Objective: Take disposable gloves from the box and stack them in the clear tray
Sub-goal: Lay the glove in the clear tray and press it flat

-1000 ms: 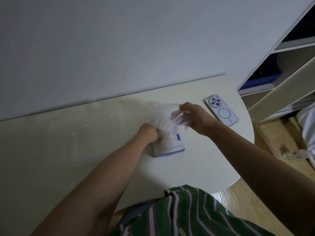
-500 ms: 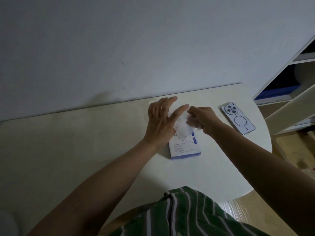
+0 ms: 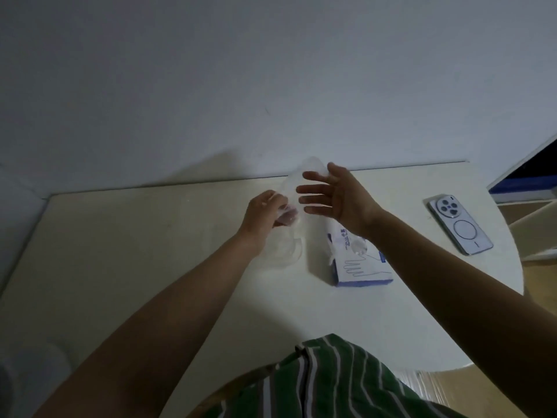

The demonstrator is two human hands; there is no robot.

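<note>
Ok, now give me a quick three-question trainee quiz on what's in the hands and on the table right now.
1. True or false: the right hand grips the thin clear plastic glove.
2. What lies right of the white-and-blue cardboard glove box on the pale table? A, a mug; B, a silver smartphone, camera side up; C, scissors.
3. Fill in: the glove is held by the ___ hand.

Key: 1 false, its fingers are spread straight. 2 B. 3 left: the left hand pinches it.
</note>
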